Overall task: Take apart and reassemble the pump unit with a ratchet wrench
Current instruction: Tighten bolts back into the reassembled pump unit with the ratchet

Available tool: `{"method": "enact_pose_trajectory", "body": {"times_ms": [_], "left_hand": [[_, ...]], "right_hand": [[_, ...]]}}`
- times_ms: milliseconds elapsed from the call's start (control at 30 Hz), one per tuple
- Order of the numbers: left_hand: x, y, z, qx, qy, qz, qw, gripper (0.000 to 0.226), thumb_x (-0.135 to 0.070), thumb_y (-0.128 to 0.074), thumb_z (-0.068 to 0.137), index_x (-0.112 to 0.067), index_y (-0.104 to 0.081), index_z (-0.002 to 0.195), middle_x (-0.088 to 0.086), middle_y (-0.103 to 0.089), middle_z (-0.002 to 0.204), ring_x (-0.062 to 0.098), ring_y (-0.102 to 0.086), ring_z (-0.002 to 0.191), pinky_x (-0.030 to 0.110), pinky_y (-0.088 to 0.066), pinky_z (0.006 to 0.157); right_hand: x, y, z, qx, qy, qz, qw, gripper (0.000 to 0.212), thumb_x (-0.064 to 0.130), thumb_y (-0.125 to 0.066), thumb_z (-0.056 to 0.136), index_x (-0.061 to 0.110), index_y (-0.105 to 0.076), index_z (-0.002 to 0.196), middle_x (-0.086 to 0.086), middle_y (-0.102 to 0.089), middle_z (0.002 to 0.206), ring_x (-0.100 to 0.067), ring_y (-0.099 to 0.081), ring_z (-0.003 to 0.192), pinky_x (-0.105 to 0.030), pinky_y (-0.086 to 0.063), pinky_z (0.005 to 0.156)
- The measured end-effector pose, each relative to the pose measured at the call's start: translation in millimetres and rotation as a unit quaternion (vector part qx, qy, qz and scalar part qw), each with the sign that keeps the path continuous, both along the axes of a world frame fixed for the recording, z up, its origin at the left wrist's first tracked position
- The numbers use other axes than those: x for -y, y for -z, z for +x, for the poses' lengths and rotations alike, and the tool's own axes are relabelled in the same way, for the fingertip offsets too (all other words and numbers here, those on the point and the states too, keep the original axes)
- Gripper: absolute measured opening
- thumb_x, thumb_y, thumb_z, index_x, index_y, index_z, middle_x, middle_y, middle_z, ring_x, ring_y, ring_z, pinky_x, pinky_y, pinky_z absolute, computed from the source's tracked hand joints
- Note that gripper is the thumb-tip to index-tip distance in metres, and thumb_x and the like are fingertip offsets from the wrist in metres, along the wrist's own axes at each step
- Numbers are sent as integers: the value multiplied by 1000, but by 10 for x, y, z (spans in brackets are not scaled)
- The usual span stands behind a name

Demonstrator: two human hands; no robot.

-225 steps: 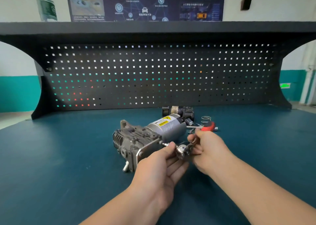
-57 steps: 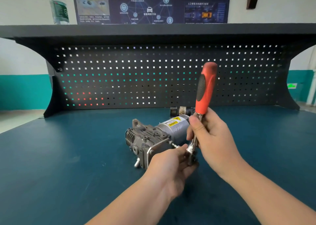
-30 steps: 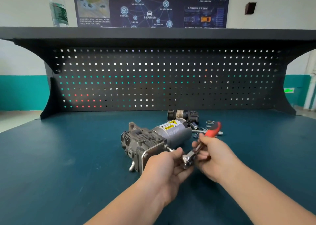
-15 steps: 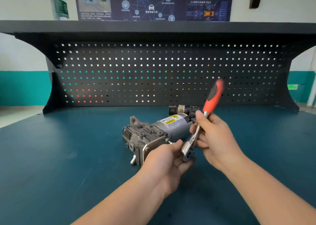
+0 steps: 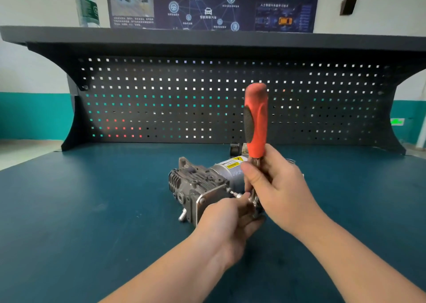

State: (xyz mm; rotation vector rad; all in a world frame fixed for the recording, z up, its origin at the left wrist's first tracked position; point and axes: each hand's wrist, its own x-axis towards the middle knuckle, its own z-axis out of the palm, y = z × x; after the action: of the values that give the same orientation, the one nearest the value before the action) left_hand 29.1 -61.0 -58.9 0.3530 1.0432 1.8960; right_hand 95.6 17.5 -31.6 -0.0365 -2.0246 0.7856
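One bolt (image 5: 233, 192) under work, I judge. Right hand (image 5: 276, 187) fingers wrapped round wrench (image 5: 255, 120); left hand (image 5: 227, 219) fingers curled at wrench head. Pump (image 5: 202, 185) on bench (image 5: 92, 210) mostly assembled; remaining bolts unclear.

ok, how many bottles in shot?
1. A clear plastic bottle with a green label stands on the top shelf at far left, its top cut off by the frame. Others may be out of view.

Grey pump unit (image 5: 202, 187) lies on its side mid-desk; red-handled ratchet wrench (image 5: 255, 123) stands upright at its near-right end.
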Motion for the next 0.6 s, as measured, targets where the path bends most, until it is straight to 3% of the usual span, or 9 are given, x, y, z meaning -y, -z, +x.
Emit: {"method": "enact_pose_trajectory", "body": {"times_ms": [67, 167, 200, 267, 333, 367, 433, 533, 600], "left_hand": [[9, -14, -3, 2, 1, -1, 1000, 18, 2, -48, 92, 1, -66, 95, 13, -68, 77, 22, -66, 64, 33, -59, 67], [1, -8, -1, 26, -24, -16, 999, 13, 1, -50, 92, 0, -63, 93, 15, -68, 80, 24, -64, 70, 36, -56, 69], [-3, -11, 2, 28, -23, -16, 999, 11, 1, -51, 91, -1, -62, 91, 14, -69, 77, 23, -64, 69, 35, -56, 68], [-12, -23, 5, 33, -22, -15, 999, 10, 1, -53, 91, -3, -61, 88, 13, -68, 76, 22, -63, 67, 33, -55, 66], [-14, -8, -6, 36, -29, -21, 999, 8, 0, -54, 90, -2, -61, 89, 16, -67, 83, 23, -63, 67, 33, -55, 65], [-11, -5, -14, 34, -32, -26, 999, 6, 0, -55, 90, -1, -61, 89, 17, -66, 85, 24, -63, 67, 33, -54, 64], [-3, -1, -21, 25, -33, -31, 999, 4, -2, -59, 88, 0, -62, 88, 17, -66, 84, 25, -63, 66, 33, -55, 63], [0, -3, -22, 13, -24, -25, 999, 7, -4, -61, 87, 1, -65, 90, 16, -68, 79, 24, -63, 65, 32, -57, 63], [-1, -11, -33, 13, -18, -22, 1000, 12, -2, -57, 89, 4, -65, 96, 18, -68, 87, 27, -63, 74, 35, -57, 69]], "right_hand": [[11, 32, -17, -17, 13, -6, 1000, 12, 31, -51, 91, 23, -49, 82, 0, -57, 60, -7, -54, 51, -21, -43, 54], [-104, 33, -68, -39, 61, -208, 975, 21, 28, -51, 97, 24, -50, 76, 2, -56, 54, -5, -46, 42, -21, -36, 47], [-169, 40, -82, -39, 63, -325, 943, 22, 26, -49, 98, 21, -50, 77, 0, -55, 55, -5, -41, 37, -20, -32, 42], [-267, 87, -114, -44, 16, -562, 826, 23, 20, -46, 100, 13, -47, 78, -8, -51, 60, -3, -31, 26, -16, -24, 30], [-270, 146, -128, -59, -22, -668, 741, 24, 16, -45, 101, 10, -46, 78, -10, -48, 64, -3, -26, 22, -11, -20, 27], [-256, 159, -130, -58, -28, -668, 741, 24, 16, -46, 100, 10, -46, 77, -10, -48, 64, -3, -26, 22, -11, -20, 26], [-239, 152, -126, -66, -23, -590, 804, 23, 19, -47, 100, 12, -48, 77, -8, -51, 60, -2, -31, 26, -14, -22, 28], [-150, 52, -58, -46, 2, -302, 952, 23, 27, -51, 97, 24, -52, 74, 0, -56, 55, -3, -42, 39, -14, -31, 38], [-62, 31, -28, -43, -3, -144, 989, 21, 27, -53, 96, 26, -51, 75, -2, -57, 55, -3, -45, 44, -11, -35, 45]]}}
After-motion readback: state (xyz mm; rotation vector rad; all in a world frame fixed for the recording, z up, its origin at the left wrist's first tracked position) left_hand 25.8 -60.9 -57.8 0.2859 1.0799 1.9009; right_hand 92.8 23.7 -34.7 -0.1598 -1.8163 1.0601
